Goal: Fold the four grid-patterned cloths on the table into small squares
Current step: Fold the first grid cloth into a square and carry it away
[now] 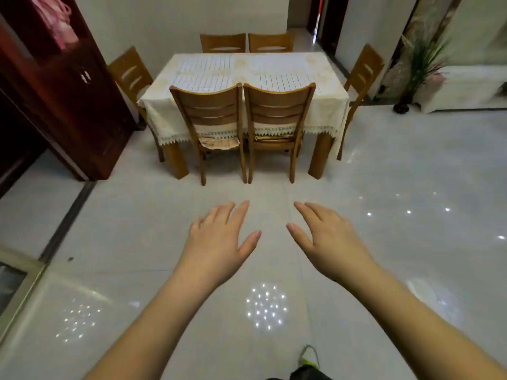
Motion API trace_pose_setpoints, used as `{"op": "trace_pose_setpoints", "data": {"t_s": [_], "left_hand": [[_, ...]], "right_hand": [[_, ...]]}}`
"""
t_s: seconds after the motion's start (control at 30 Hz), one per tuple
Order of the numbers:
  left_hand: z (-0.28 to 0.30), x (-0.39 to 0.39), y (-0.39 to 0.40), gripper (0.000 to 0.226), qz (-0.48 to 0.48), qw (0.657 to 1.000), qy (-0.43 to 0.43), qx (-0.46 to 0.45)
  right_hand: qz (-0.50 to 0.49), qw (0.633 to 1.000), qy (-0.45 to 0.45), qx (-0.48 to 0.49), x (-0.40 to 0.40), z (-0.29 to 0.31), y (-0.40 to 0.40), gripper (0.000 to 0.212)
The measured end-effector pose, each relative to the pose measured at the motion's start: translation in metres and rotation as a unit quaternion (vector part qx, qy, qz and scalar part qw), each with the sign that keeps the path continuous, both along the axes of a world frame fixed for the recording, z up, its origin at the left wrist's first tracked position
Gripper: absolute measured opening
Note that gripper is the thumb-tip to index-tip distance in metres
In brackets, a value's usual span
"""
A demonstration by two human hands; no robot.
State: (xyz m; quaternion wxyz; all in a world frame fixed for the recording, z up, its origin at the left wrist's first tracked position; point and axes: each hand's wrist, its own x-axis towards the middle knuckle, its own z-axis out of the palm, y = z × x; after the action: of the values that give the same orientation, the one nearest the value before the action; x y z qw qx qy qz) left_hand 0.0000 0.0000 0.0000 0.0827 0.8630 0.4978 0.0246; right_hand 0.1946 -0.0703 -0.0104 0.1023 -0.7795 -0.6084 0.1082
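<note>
Head view: 2 chairs [241, 124] before table [332, 105], perhaps 4 cloths [204, 64]; fingers [238, 212] spread.

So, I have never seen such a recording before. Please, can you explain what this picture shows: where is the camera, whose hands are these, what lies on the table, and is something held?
There is one picture, taken by a camera worn on a person's head, looking forward and down. The two bare arms are that person's own. The left hand and right hand are stretched out above the tiled floor with straight fingers; they hold nothing. Further ahead stands a table under a cream tablecloth, with wooden chairs around it. On it the grid-patterned cloths lie flat, still unfolded. Three show clearly; the far right one is very faint.
</note>
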Motion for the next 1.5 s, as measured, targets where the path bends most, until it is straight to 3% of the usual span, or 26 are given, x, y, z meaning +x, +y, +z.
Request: {"op": "trace_pose_setpoints", "data": {"t_s": [0.2,0.6,0.73,1.07,1.27,1.5], "left_hand": [[-0.034,0.054,0.014,0.066,-0.003,0.999,0.016,-0.039],[-0.049,0.177,0.088,0.064,0.024,0.997,0.017,-0.068],[-0.049,0.202,0.114,0.065,0.019,0.998,0.018,-0.060],[-0.073,0.217,0.189,0.066,0.006,0.995,0.001,-0.103],[-0.080,0.203,0.277,0.062,0.001,1.000,0.020,-0.015],[-0.088,0.202,0.364,0.062,-0.021,0.999,0.017,-0.039]], "right_hand": [[0.042,0.995,0.082,-0.044,0.041,-0.025,0.016,0.065],[0.011,0.998,0.049,-0.040,0.163,-0.042,0.084,0.066],[0.060,0.997,0.008,-0.051,0.183,-0.044,0.108,0.065],[0.058,0.997,0.018,-0.050,0.194,-0.050,0.199,0.063],[0.064,0.995,0.034,-0.063,0.182,-0.057,0.276,0.063],[0.046,0.997,0.015,-0.065,0.182,-0.055,0.355,0.058]]}}
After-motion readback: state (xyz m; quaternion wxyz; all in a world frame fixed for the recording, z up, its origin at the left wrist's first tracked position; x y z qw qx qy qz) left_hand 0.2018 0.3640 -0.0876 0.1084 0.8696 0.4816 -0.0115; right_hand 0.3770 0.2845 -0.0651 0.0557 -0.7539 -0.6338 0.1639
